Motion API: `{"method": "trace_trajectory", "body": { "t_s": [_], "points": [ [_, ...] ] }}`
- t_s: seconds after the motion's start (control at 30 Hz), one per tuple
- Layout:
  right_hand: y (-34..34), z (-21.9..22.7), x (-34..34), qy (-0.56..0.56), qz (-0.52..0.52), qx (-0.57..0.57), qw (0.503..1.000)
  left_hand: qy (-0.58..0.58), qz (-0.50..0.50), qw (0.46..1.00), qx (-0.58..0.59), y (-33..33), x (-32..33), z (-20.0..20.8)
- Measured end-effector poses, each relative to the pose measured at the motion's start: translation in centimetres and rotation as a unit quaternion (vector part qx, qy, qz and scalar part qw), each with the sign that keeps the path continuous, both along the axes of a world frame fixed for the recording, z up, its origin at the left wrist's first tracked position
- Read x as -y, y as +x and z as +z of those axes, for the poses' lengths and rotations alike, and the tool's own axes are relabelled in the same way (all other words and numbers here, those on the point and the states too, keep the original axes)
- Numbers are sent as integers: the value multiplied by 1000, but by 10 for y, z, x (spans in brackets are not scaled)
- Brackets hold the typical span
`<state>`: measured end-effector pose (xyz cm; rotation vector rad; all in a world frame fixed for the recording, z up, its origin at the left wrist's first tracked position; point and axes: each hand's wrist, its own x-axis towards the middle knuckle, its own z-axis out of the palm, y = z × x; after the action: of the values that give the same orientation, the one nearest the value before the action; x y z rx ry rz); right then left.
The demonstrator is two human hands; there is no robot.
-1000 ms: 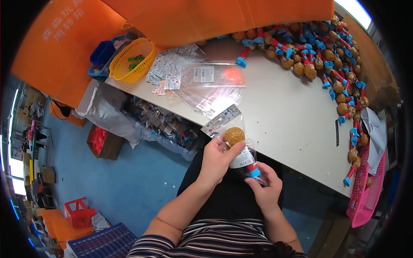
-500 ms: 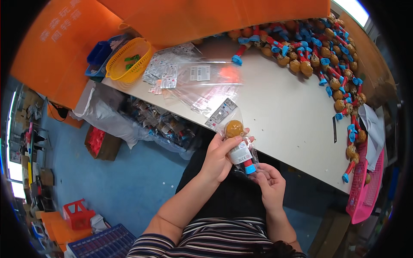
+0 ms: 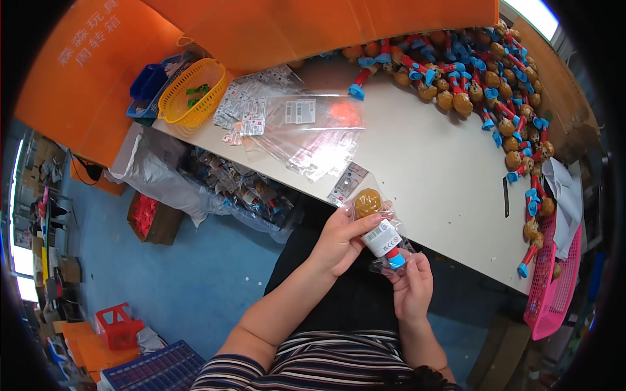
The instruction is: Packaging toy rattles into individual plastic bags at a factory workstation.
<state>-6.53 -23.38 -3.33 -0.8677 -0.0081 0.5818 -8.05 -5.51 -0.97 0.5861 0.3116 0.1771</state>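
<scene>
A clear plastic bag [image 3: 386,207] holds a toy [image 3: 368,202] with a shiny golden-brown round head, a white label [image 3: 382,238] around its middle and a red and blue lower end. My left hand [image 3: 339,241] grips the bagged toy around its middle, thumb across the front below the round head. At the toy's blue end, my right hand [image 3: 413,287] pinches the crumpled end of the bag between thumb and fingers. A printed paper card [image 3: 348,184] shows in the bag's far end, beyond the round head, over the table edge.
Flat clear bags [image 3: 306,143] and printed cards [image 3: 251,98] lie on the white table [image 3: 430,163] beside a yellow basket [image 3: 190,98]. Loose matching toys [image 3: 463,104] are heaped at the back right, near a pink basket [image 3: 551,287]. Bagged toys [image 3: 241,186] fill a large sack below the table.
Both hands and the bagged toy have shifted slightly right and toward me. The toy is tilted a little more, and both hands keep their hold.
</scene>
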Motion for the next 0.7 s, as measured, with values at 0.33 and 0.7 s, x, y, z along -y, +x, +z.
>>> {"method": "trace_trajectory", "body": {
  "t_s": [0.33,0.7],
  "points": [
    [2,-11,4,-76,-20,130,988,201,71,977,-17,6,13,0],
    [2,-19,-1,-81,-62,170,980,379,66,922,-39,6,21,16]
  ]
}}
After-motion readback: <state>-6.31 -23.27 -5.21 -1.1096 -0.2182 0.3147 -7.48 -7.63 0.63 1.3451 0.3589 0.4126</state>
